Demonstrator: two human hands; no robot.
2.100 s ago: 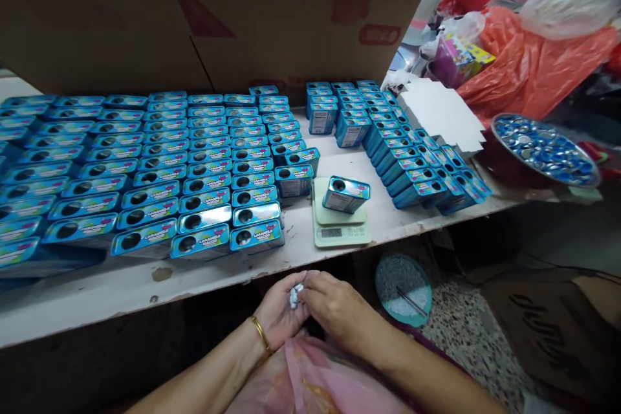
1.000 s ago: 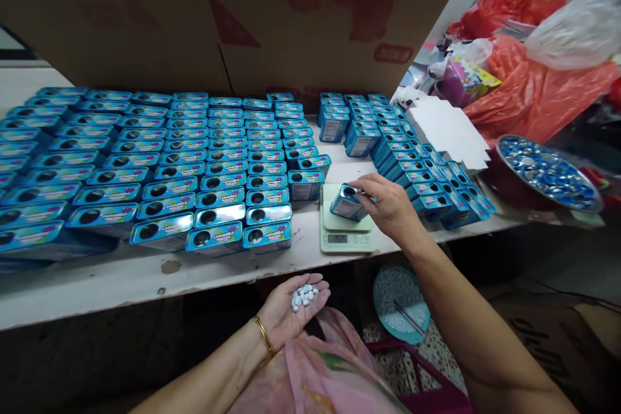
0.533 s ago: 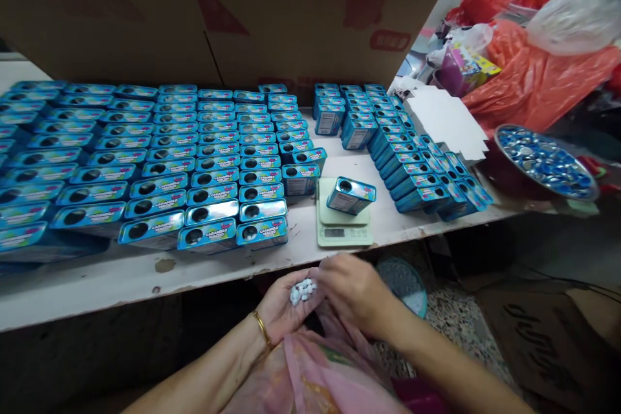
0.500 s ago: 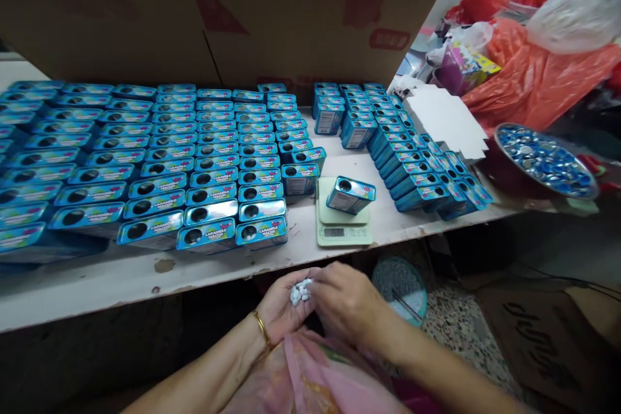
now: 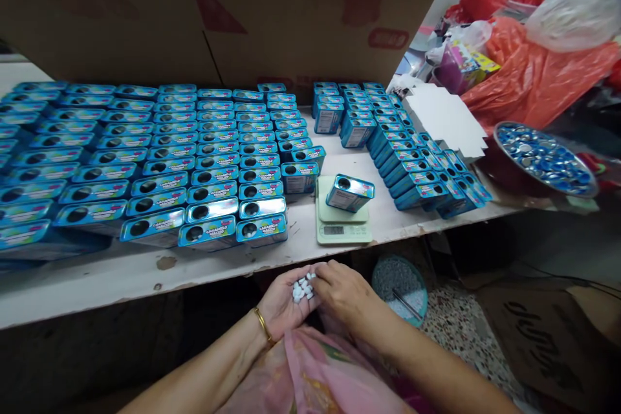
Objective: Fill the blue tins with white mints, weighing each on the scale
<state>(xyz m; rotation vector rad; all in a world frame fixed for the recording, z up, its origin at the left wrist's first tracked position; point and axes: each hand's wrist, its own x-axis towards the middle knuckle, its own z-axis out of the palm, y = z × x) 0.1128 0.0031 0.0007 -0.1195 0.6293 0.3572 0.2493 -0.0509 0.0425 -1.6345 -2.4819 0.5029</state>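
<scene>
My left hand (image 5: 284,303) is cupped palm up below the table edge and holds a small heap of white candies (image 5: 301,288). A gold bangle sits on that wrist. My right hand (image 5: 342,290) lies against the left palm with its fingertips pinched into the candies. Above them on the white table (image 5: 204,272) a blue tin (image 5: 349,193) with a round hole in its top stands on a small pale green scale (image 5: 342,220).
Rows of the same blue tins (image 5: 145,155) cover the table's left and middle, and more lean in rows (image 5: 412,162) on the right. A bowl of blue caps (image 5: 543,158) stands far right. A teal bowl of candies (image 5: 400,288) sits on the floor. Cardboard (image 5: 242,13) backs the table.
One second ago my right hand was at the tin on the scale. It has come back down to my left palm and now pinches at the candies. The left hand stayed cupped.
</scene>
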